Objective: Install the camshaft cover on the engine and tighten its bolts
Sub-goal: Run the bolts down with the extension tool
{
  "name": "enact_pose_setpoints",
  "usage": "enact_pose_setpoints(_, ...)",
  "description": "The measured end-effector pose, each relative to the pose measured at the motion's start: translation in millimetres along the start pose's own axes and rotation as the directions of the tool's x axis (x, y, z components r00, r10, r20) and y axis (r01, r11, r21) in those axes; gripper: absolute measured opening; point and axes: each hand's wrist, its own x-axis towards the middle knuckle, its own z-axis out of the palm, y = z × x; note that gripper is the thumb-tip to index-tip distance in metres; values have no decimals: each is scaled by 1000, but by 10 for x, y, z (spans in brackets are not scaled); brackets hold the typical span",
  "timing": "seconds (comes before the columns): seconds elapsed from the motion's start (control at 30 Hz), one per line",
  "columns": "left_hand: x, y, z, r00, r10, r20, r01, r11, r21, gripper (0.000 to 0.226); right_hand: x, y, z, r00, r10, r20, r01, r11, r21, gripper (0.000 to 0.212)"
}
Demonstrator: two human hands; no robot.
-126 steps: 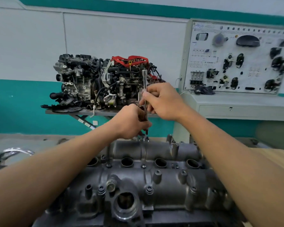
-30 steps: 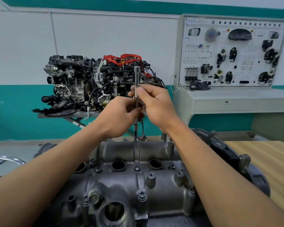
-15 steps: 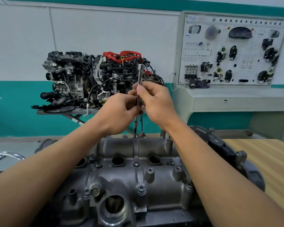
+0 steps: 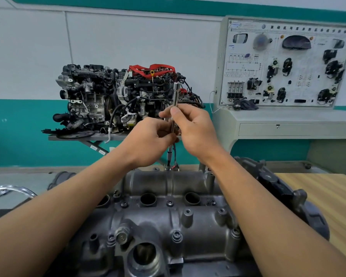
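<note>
The grey cast camshaft cover (image 4: 168,220) lies on the engine in front of me, with several bolts in its bosses and round plug holes across its middle. A slim chrome extension bar (image 4: 175,94) stands upright, its socket end on a bolt (image 4: 168,167) at the cover's far edge. My left hand (image 4: 148,142) grips the bar's lower part. My right hand (image 4: 194,128) pinches the bar higher up between thumb and fingers. The bar's middle is hidden behind both hands.
A complete display engine (image 4: 120,98) sits on a stand by the teal-and-white wall. A training panel (image 4: 288,64) with car parts stands on a grey console at right. A wooden bench top (image 4: 332,196) lies right of the engine; a chrome ring (image 4: 10,189) is at left.
Both hands stay on the upright bar above the far-edge bolt. Their fingers have shifted a little around the shaft. My view has moved slightly.
</note>
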Motion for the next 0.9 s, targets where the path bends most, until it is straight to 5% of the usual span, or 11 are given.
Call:
enact_pose_setpoints(0.23,-14,-8,15,982,-24,-188,6,995,-98,16,12,19,36,996,38,-78,-34,998,44,11)
enact_pose_setpoints(0.43,17,-26,-15,999,-29,-23,24,986,-166,12,24,-35,90,969,62,-237,-72,997,-32,27)
enact_pose_setpoints(0.7,35,-64,-27,1000,-14,24,17,994,-107,16,17,-55,-6,998,52,35,-54,997,57,23)
enact_pose_setpoints(0.9,13,-99,36,988,-15,-154,13,1000,-16,23,59,-11,41,976,-20,-217,-2,995,-102,24)
